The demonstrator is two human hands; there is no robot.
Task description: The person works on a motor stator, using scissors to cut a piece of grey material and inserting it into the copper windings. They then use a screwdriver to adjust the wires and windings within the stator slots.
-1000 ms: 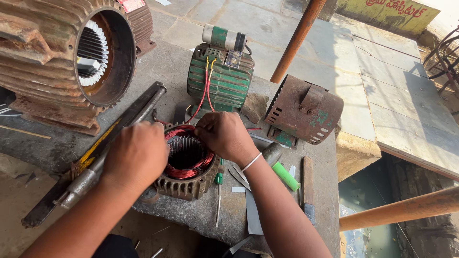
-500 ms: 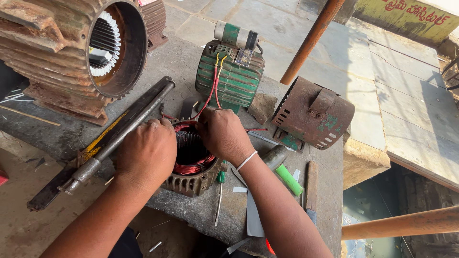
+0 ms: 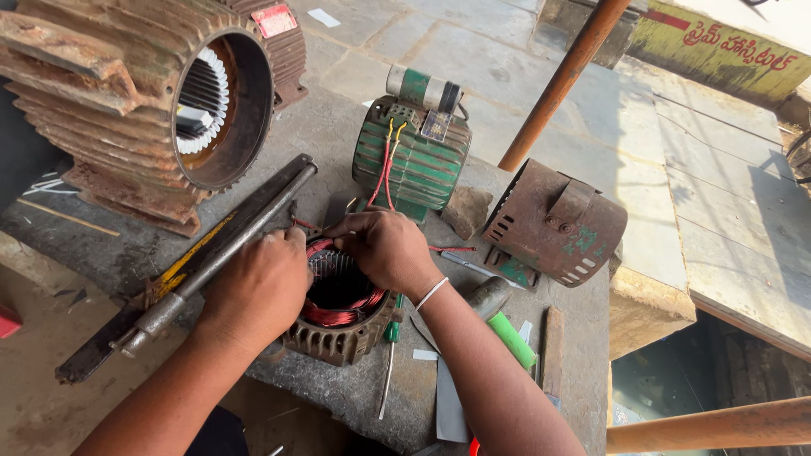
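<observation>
A small ribbed motor stator (image 3: 338, 325) with red copper windings lies on the stone bench, its bore facing up. My left hand (image 3: 258, 283) rests on its left rim, fingers curled over the windings. My right hand (image 3: 389, 249) covers the far rim, its fingertips pinching at the red winding near the top; a white band circles that wrist. Both hands meet at the stator's far edge. What the fingertips pinch is hidden.
A big rusty motor housing (image 3: 152, 101) stands at the back left, a green motor (image 3: 414, 156) with red and yellow leads behind the stator, a rusty fan cover (image 3: 553, 224) at right. A long metal bar (image 3: 203, 257), screwdriver (image 3: 389, 355) and green-handled tool (image 3: 511, 338) lie around. The bench edge drops off at right.
The view has shifted slightly. Both hands stay on the stator; my left hand has slid a little onto the rim, and the right fingers keep working at the far windings.
</observation>
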